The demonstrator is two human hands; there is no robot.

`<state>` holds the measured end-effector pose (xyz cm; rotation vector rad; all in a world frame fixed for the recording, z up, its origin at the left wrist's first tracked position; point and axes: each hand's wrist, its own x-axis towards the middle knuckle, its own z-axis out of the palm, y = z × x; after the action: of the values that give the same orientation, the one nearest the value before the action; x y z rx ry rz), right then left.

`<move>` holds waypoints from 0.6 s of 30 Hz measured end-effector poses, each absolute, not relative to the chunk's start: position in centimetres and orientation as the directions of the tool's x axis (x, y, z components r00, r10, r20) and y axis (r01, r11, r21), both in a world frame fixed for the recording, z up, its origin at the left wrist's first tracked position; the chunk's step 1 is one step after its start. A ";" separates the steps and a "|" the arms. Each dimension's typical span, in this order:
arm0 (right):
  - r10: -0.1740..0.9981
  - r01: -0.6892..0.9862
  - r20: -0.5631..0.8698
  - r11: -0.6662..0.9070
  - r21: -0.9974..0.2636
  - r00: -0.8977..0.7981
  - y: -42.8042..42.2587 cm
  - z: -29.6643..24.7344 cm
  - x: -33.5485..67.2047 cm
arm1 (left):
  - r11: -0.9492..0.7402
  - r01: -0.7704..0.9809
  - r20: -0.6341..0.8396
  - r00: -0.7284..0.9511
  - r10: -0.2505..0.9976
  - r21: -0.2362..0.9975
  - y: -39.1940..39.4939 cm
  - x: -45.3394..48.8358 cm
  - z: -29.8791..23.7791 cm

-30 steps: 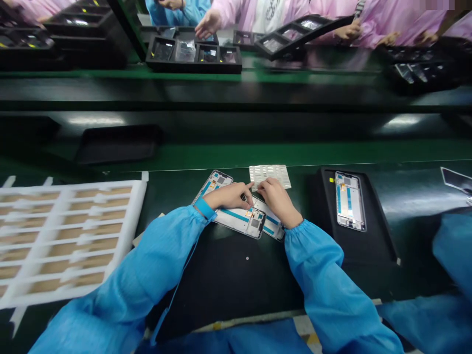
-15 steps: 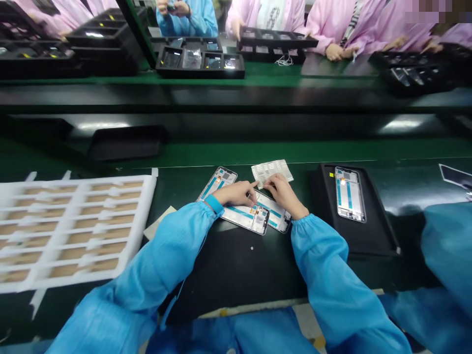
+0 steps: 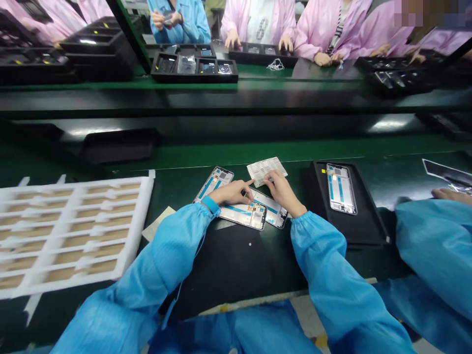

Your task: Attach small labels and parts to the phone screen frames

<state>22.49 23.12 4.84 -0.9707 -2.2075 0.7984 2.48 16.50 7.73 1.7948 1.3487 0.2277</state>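
My left hand (image 3: 232, 192) rests on a white phone frame (image 3: 244, 216) lying on the dark green bench, its index finger stretched toward a white sheet of small stickers (image 3: 266, 169). My right hand (image 3: 282, 191) lies over a second phone frame (image 3: 273, 211), with its fingertips curled onto the near edge of the sticker sheet. Whether it pinches a sticker is hidden. A third phone frame (image 3: 214, 183) lies just left of my left hand. Both of my arms wear blue sleeves.
A white foam tray (image 3: 70, 231) with several slots sits at left. A black tray (image 3: 346, 206) at right carries another phone frame (image 3: 340, 189). A co-worker's blue sleeve (image 3: 435, 246) is at far right. Black trays (image 3: 194, 65) and people in pink coats line the far bench.
The sticker sheet has turned and slid slightly under my right fingertips. The view has shifted a little; my hands stay on the phone frames. People at the far bench moved their trays.
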 end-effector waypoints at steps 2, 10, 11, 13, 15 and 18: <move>0.825 0.404 0.305 0.512 -0.758 -0.475 22.2 5.9 22.8 | -0.049 0.700 -0.310 0.376 0.873 0.713 16.1 2.7 8.4; 0.949 0.173 0.201 0.246 -0.954 -0.244 16.7 9.1 25.9 | -0.247 0.786 0.117 0.220 0.969 0.567 7.4 4.1 12.9; 0.953 0.153 0.172 0.214 -0.965 -0.249 16.7 9.1 26.2 | -0.278 0.787 0.182 0.212 0.960 0.551 6.0 4.4 13.1; 0.952 0.209 0.162 0.219 -0.953 -0.259 17.1 9.0 26.7 | -0.322 0.777 0.285 0.191 0.939 0.541 3.6 5.0 12.9; 0.937 0.331 0.197 0.290 -0.898 -0.287 17.4 8.8 26.8 | -0.336 0.775 0.334 0.171 0.927 0.535 1.6 5.6 12.4; 0.865 0.431 0.249 0.443 -0.786 -0.435 16.2 8.7 26.0 | -0.308 0.796 0.312 0.159 0.937 0.521 -1.2 5.9 12.1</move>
<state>25.98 16.22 8.69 -1.0829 -2.0417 0.8526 5.85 -1.18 12.12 2.1998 1.6854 0.8719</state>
